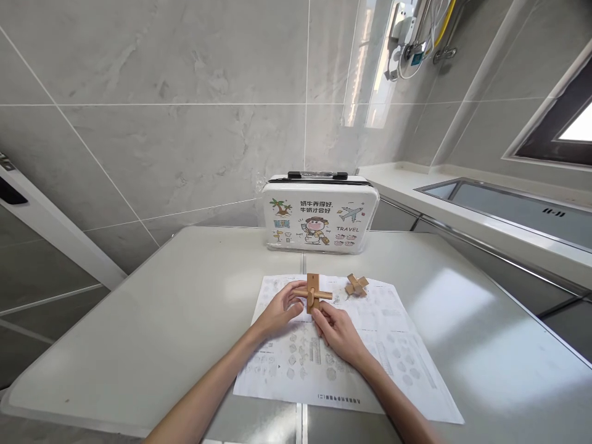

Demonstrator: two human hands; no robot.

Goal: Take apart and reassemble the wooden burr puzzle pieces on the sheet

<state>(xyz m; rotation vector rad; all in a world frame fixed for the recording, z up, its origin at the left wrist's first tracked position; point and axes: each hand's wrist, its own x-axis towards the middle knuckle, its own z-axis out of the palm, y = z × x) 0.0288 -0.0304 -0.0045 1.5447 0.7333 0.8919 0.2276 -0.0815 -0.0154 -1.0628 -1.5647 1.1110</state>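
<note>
A wooden interlocking puzzle [313, 295] in the form of a cross is held up over the printed sheet, a flat upright bar crossed by a rounder horizontal one. At the left end of the crossbar, my left hand [280, 310] has its fingers closed on the wood, its thumb lying lower. The bottom end of the upright bar is pinched by my right hand [340, 333]. Behind and to the right, a second small wooden puzzle [356, 285] with crossed pieces rests on the paper. The printed sheet [345, 385] lies beneath both hands, with diagrams and text on it.
A white cartoon-printed case [320, 216] in clear wrap stands at the back of the white table [139, 320], near the tiled wall [185, 123]. To the right runs a counter [485, 185] with a glass-covered inset. Cables and sockets hang at the upper right.
</note>
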